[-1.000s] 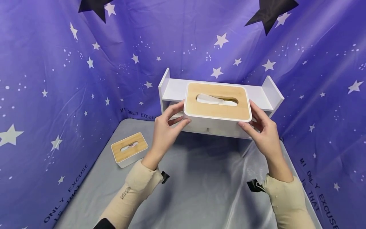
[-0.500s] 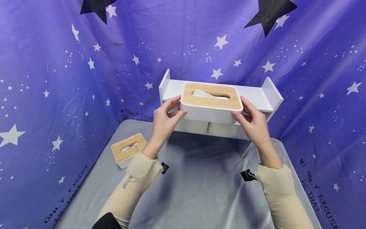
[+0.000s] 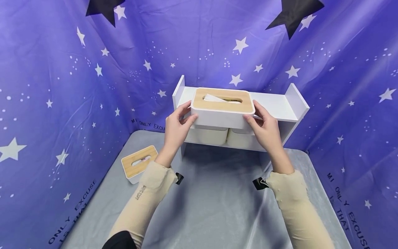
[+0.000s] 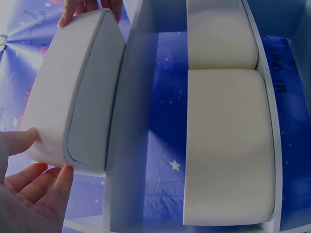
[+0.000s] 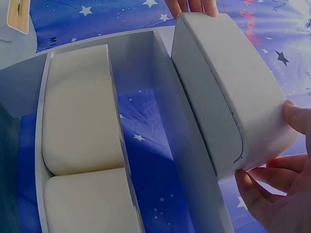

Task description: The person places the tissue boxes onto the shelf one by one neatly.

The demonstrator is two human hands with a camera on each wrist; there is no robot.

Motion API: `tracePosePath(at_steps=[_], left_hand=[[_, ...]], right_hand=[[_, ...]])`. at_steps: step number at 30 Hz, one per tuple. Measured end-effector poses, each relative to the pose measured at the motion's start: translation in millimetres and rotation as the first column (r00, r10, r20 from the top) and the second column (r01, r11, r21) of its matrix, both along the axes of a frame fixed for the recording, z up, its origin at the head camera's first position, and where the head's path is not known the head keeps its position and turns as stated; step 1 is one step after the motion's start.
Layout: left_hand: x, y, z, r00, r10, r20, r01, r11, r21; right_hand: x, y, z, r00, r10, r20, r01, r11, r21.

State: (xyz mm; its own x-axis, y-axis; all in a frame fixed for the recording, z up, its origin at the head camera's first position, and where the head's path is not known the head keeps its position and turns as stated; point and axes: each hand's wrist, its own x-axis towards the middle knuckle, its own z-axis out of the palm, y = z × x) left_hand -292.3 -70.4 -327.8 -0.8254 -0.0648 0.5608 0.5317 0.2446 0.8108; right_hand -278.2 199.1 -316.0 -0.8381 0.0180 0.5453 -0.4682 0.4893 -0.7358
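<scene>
A white tissue box [image 3: 222,119] with a wooden lid and a tissue in its slot is held between both hands at the top board of a white shelf [image 3: 273,105]. My left hand [image 3: 176,129] grips its left end, thumb on the front face. At the right end my right hand [image 3: 266,130] grips it the same way. Both wrist views show the box's grey underside [image 4: 92,97] tilted close over the top board's front edge. Two cream bins [image 5: 80,111] stand side by side in the compartment below.
A second tissue box [image 3: 140,162] with a wooden lid sits on the grey-covered table [image 3: 217,207], left of the shelf. The shelf's raised side panels [image 3: 297,100] flank its top board. Purple star-printed curtains [image 3: 217,41] enclose the table.
Both hands have carried the tissue box back and to the left, from in front of the shelf to its top board. The second tissue box has stayed put.
</scene>
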Motion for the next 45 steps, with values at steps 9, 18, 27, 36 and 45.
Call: tracePosePath(at_steps=[9, 18, 27, 36, 45], left_hand=[[-9.8, -0.5, -3.7, 0.998, 0.054, 0.019, -0.053, 0.998, -0.027], [-14.3, 1.4, -9.4, 1.000, -0.002, 0.022, 0.004, 0.995, -0.097], [-12.6, 3.9, -11.9, 0.992, -0.093, 0.082, 0.102, 0.988, -0.117], [-5.2, 7.4, -18.2, 1.000, -0.006, 0.017, 0.010, 0.972, -0.234], [0.7, 8.6, -25.2, 0.999, -0.007, 0.047, 0.019, 0.966, -0.259]], right_hand=[[-13.2, -14, -3.1, 1.000, 0.005, 0.000, -0.005, 0.999, -0.046], [-27.0, -27, -1.5, 1.000, 0.005, 0.015, -0.005, 0.999, -0.039], [-36.7, -35, 2.3, 0.999, -0.048, 0.000, 0.048, 0.998, -0.028], [-44.7, -42, 3.0, 0.997, -0.071, -0.004, 0.071, 0.997, -0.010], [-51.4, -49, 4.9, 0.997, -0.072, 0.018, 0.073, 0.997, -0.028]])
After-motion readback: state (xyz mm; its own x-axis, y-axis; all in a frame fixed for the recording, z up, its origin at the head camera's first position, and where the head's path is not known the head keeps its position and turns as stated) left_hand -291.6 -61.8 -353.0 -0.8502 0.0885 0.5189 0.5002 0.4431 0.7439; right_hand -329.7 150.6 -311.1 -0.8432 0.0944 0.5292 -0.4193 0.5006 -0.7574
